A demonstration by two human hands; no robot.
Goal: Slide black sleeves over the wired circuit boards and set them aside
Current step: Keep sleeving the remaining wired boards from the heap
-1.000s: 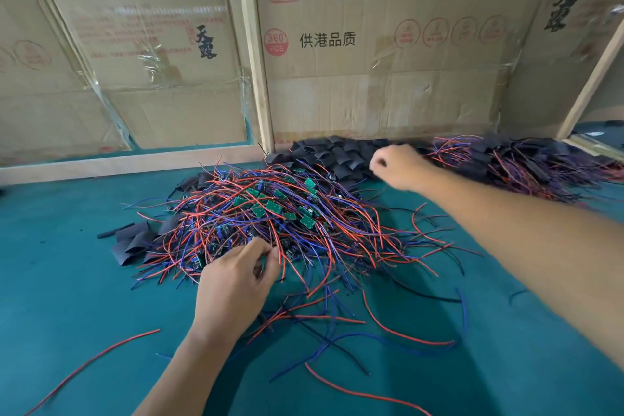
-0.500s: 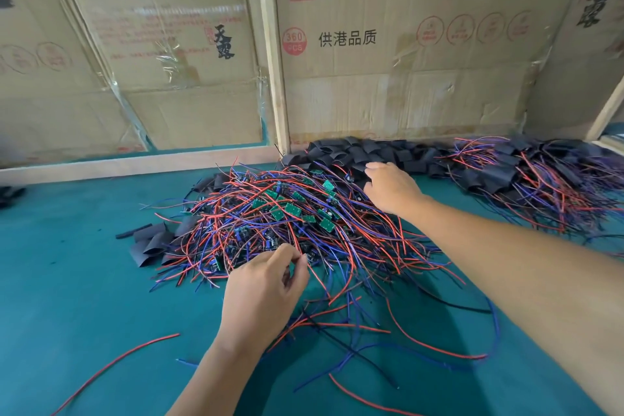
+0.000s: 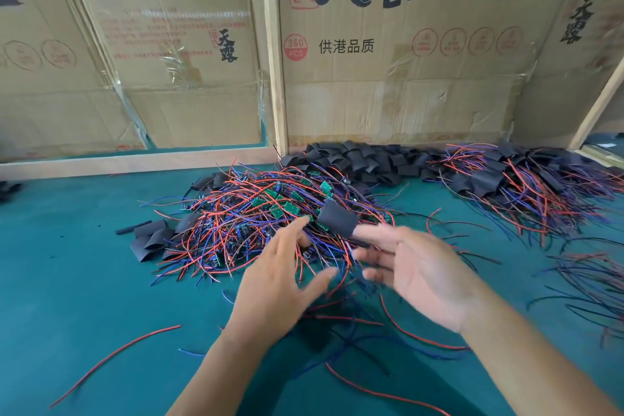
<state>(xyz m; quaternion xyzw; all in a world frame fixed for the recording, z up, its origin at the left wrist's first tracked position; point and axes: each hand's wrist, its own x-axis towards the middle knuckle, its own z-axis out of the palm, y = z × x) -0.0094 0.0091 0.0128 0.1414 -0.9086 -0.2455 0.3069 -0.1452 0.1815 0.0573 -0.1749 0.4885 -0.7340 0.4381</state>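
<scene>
Right hand point(image 3: 418, 274) seemingly pinches black sleeve point(image 3: 337, 217) near left hand point(image 3: 283, 277).

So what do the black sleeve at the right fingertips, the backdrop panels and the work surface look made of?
Black sleeve: matte, thin and flexible, likely plastic tubing; it lies flattened. Backdrop panels: printed corrugated cardboard, creased and taped. Work surface: teal, dull finish, possibly a mat.

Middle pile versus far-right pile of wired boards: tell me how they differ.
The middle pile shows bare green boards; the far-right pile has its boards covered in black sleeves. The middle pile lies right ahead of both hands; the far-right pile sits off by the cardboard wall. Both are tangles of red and blue wires on the teal tabletop.
</scene>
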